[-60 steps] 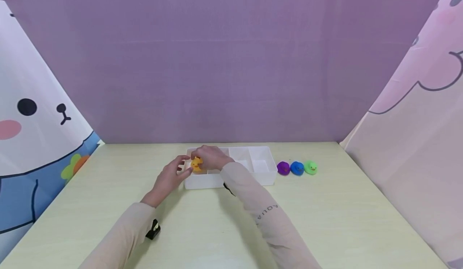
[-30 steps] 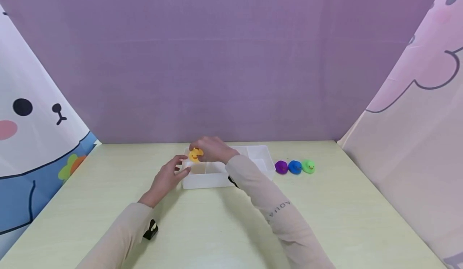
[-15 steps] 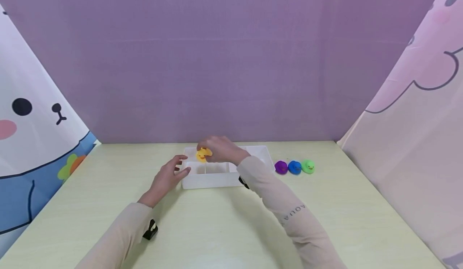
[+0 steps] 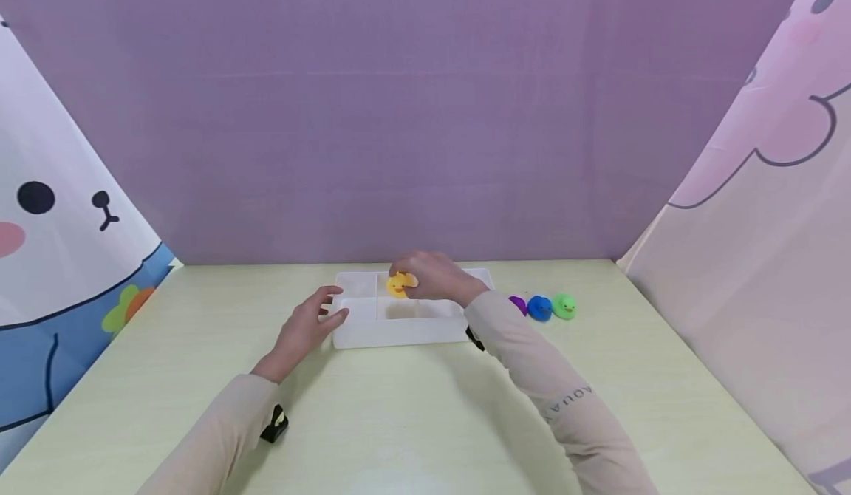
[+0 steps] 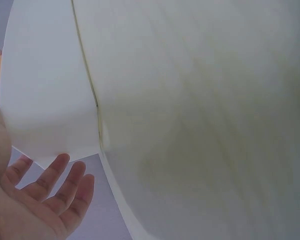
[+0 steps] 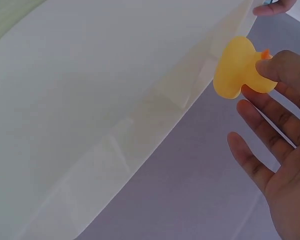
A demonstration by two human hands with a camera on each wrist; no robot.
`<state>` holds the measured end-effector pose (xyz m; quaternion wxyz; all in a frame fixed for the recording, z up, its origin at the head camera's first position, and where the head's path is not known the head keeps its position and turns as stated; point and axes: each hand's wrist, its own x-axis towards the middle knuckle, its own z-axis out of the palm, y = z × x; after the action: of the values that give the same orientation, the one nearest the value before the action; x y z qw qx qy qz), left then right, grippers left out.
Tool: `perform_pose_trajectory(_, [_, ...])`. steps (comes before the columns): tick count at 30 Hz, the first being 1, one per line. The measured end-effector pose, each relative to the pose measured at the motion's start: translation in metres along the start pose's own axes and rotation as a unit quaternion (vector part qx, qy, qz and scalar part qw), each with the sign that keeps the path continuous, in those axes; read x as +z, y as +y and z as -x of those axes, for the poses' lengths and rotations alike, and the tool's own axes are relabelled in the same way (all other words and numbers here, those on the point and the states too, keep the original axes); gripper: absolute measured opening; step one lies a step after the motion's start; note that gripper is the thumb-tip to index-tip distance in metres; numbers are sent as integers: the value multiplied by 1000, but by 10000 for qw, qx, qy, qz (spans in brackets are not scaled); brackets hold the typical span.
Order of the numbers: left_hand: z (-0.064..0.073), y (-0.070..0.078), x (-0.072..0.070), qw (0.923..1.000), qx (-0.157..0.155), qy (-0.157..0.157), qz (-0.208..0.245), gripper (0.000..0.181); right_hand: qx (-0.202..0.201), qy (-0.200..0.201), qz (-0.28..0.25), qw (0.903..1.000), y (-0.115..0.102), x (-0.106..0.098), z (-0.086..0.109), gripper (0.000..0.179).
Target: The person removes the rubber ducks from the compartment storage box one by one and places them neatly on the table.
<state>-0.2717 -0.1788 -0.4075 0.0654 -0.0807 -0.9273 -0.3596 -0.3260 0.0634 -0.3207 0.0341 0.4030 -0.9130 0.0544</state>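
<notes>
A yellow rubber duck (image 4: 399, 285) hangs over the white divided box (image 4: 399, 332), pinched between thumb and fingers of my right hand (image 4: 435, 275). The right wrist view shows the duck (image 6: 235, 67) clear of the box wall, with the other fingers of that hand (image 6: 285, 125) spread below it. My left hand (image 4: 304, 329) is at the box's left end, fingers apart and relaxed. Close up, the fingertips of the left hand (image 5: 45, 200) lie along the box's end wall (image 5: 50, 100); whether they press on it I cannot tell.
Right of the box, a purple duck (image 4: 517, 304), a blue duck (image 4: 540, 308) and a green duck (image 4: 564, 306) sit in a row on the pale table (image 4: 399, 421). My right sleeve partly covers the purple one. A purple backdrop (image 4: 412, 111) rises behind the table.
My right hand has lifted the yellow duck out of the box's left end and carried it rightward above the compartments. The left hand has stayed by the box's left end.
</notes>
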Motion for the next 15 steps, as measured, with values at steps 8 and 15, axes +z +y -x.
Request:
perform_pose_trajectory(8, [1,-1,0,10000,21,-36,7,48,183,17,-94,9998,14,-3,18,30])
perform_pose_trajectory(15, [0,1,0,10000,33,-38,25,48,320,132,-211,9992,26,-5,35,29])
